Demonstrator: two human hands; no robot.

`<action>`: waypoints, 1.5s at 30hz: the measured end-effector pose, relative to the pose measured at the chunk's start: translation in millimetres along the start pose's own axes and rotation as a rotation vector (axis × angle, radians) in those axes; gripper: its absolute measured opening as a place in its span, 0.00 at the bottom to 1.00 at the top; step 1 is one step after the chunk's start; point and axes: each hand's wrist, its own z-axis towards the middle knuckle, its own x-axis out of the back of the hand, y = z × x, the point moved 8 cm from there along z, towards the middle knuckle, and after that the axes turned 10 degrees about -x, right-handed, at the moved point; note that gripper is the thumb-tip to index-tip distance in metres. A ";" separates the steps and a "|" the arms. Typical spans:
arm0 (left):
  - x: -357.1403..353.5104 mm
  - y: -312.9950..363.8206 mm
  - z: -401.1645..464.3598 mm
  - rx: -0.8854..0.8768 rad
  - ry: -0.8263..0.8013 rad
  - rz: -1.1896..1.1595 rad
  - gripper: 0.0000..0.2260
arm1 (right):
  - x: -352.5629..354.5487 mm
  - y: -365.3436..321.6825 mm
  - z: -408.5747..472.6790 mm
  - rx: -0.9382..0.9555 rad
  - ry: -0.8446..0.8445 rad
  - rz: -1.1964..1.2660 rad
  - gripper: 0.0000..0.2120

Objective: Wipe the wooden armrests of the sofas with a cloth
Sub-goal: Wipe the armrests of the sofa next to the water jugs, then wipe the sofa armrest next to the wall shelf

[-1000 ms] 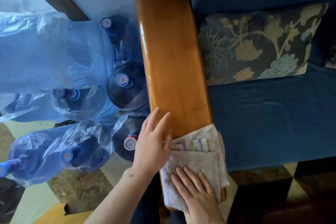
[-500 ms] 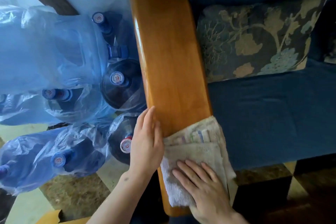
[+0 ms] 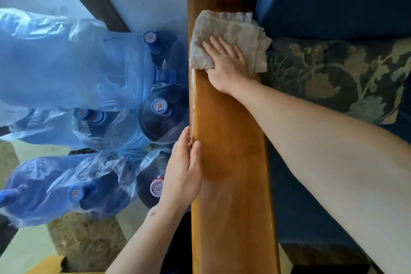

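Seen from above, several large blue water jugs crowd the floor to the left of a sofa, most wrapped in thin clear plastic bags; their caps are on, some lie on their sides and some stand upright, and whether they hold water cannot be told. A wooden armrest runs through the middle of the view, its long axis pointing away from the person, from the bottom edge to the top edge. The wood is glossy, honey-brown, with light reflecting along its left edge. A beige folded cloth, terry-textured, with a faint coloured stripe at its far edge, lies across the far part of the armrest and hangs slightly over the right side toward the sofa. The right hand presses flat on the cloth, fingers spread wide. The left hand rests open against the armrest's near left edge, fingers together and holding nothing. Right of the armrest are a dark blue sofa seat and a floral cushion
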 end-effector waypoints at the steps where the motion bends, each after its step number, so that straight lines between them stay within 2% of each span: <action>1: -0.9 -0.4 -6.5 0.021 -0.002 -0.022 0.25 | -3.3 1.9 -16.5 0.014 -0.006 0.004 0.31; 5: -1.4 0.2 -26.3 0.047 0.016 -0.061 0.22 | -31.6 9.7 -117.7 0.097 -0.050 0.006 0.32; 10: -4.6 -5.2 -74.8 0.059 -0.012 -0.095 0.09 | -92.4 18.4 -305.1 0.051 -0.142 0.094 0.36; 12: -10.2 -11.7 -105.0 0.049 -0.100 -0.091 0.09 | -117.0 15.9 -382.6 -0.056 -0.135 0.106 0.34; 15: -13.9 -35.5 -134.1 0.090 -0.190 -0.031 0.10 | -149.6 4.3 -461.9 -0.091 -0.169 0.186 0.31; 18: -19.1 -41.5 -161.1 0.101 -0.322 0.049 0.19 | -162.0 -5.9 -503.8 -0.087 -0.217 0.202 0.32; 20: -22.8 -39.1 -170.1 0.071 -0.409 0.086 0.20 | -161.8 -6.3 -509.1 -0.149 -0.241 0.233 0.30; 21: -24.3 -35.1 -173.2 0.062 -0.440 0.093 0.18 | -157.1 -3.9 -508.0 -0.189 -0.228 0.281 0.29; 23: -23.9 -22.1 -174.4 0.035 -0.435 0.093 0.14 | -141.5 4.8 -499.9 -0.304 -0.202 0.583 0.24; 25: -23.0 -4.6 -174.1 0.009 -0.407 0.098 0.13 | -114.5 18.3 -493.2 -0.454 -0.173 1.147 0.18; 26: -24.7 7.3 -174.1 -0.003 -0.396 0.094 0.16 | -96.9 31.5 -492.2 -0.566 -0.111 1.371 0.16; 28: -41.1 48.2 -176.9 -0.066 -0.425 0.050 0.20 | -60.6 72.0 -503.4 -0.866 0.045 1.568 0.11; 30: -69.4 97.8 -184.6 -0.140 -0.501 0.029 0.21 | -27.1 111.6 -526.5 -1.105 0.165 1.720 0.12; 33: -137.3 187.9 -204.8 -0.303 -0.616 0.069 0.18 | 33.2 172.7 -568.5 -1.248 0.402 2.026 0.14; 36: -213.6 277.1 -245.0 -0.465 -0.765 0.055 0.17 | 100.9 233.0 -620.8 -1.223 0.706 2.243 0.19; 37: -253.0 314.6 -274.5 -0.530 -0.841 0.059 0.17 | 125.9 270.1 -655.0 -1.227 0.839 2.237 0.21; 40: -329.7 409.3 -345.8 -0.668 -0.952 0.027 0.18 | 196.5 346.1 -726.3 -1.197 1.011 2.223 0.25; 42: -384.5 479.2 -415.8 -0.791 -1.042 0.000 0.16 | 237.5 402.9 -786.9 -1.128 1.156 2.169 0.27; 43: -408.1 509.3 -449.0 -0.847 -1.070 -0.023 0.15 | 256.5 427.6 -817.5 -1.091 1.279 2.086 0.26; 45: -445.0 561.5 -511.9 -0.945 -1.132 -0.080 0.11 | 307.4 477.4 -871.3 -0.989 1.419 1.915 0.21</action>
